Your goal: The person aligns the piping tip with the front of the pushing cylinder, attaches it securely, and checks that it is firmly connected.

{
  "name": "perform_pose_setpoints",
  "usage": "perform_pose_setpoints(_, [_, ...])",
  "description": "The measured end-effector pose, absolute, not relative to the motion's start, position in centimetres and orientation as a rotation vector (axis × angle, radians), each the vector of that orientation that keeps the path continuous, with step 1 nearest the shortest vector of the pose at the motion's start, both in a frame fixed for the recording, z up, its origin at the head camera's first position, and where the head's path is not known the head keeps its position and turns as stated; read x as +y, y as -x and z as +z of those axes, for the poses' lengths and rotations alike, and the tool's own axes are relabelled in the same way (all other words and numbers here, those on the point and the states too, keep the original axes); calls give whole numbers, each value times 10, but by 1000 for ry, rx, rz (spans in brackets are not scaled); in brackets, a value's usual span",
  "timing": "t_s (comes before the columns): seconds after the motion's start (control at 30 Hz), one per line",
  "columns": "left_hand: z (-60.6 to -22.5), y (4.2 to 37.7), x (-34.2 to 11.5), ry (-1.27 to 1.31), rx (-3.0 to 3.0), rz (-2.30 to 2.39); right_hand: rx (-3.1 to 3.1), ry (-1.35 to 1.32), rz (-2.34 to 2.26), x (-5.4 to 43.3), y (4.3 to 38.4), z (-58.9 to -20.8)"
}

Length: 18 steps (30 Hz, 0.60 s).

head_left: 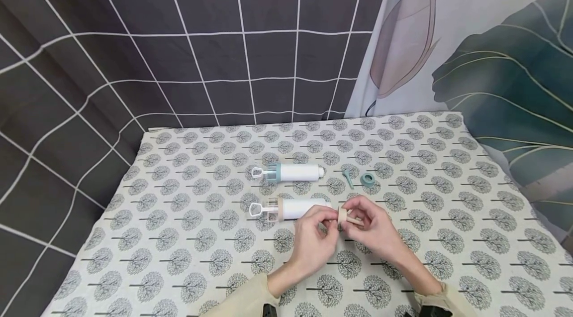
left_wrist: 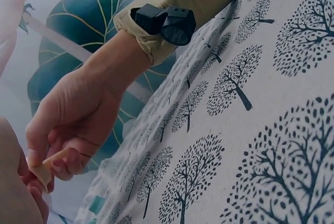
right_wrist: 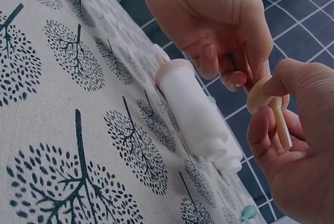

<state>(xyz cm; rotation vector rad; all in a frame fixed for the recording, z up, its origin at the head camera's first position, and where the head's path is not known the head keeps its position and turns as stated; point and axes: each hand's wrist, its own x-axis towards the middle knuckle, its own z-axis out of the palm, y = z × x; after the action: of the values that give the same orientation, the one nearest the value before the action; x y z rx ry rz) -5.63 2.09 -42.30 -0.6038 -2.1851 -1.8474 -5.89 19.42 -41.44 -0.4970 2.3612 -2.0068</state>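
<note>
A beige ring-shaped cap [head_left: 342,215] is held between both hands, with a slim beige nozzle [right_wrist: 282,125] sticking out of it toward the right palm. My right hand [head_left: 373,227] grips the cap with thumb and fingers, the nozzle lying among the fingers. From the other side my left hand [head_left: 313,240] pinches the cap's edge with its fingertips, which are partly hidden. Just behind the hands lies a white cylinder [head_left: 297,208] with a beige collar and a white loop handle; the left fingers overlap its right end in the head view.
Farther back lies a second white cylinder [head_left: 300,172] with a teal collar. To its right are a teal nozzle [head_left: 348,178] and a teal ring cap [head_left: 368,179]. A tree-print cloth [head_left: 188,237] covers the table, and curtains [head_left: 215,58] hang behind it.
</note>
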Motion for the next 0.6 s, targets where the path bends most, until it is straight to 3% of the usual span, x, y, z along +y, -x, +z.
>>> perform_pose_setpoints(0.23, [-428, 62, 11, 575, -2166, -1722, 2440, 461, -1949, 196, 60, -417])
perform_pose_setpoints(0.6, [-429, 86, -29, 574, -2339, -1100, 2405, 377, -1939, 199, 59, -417])
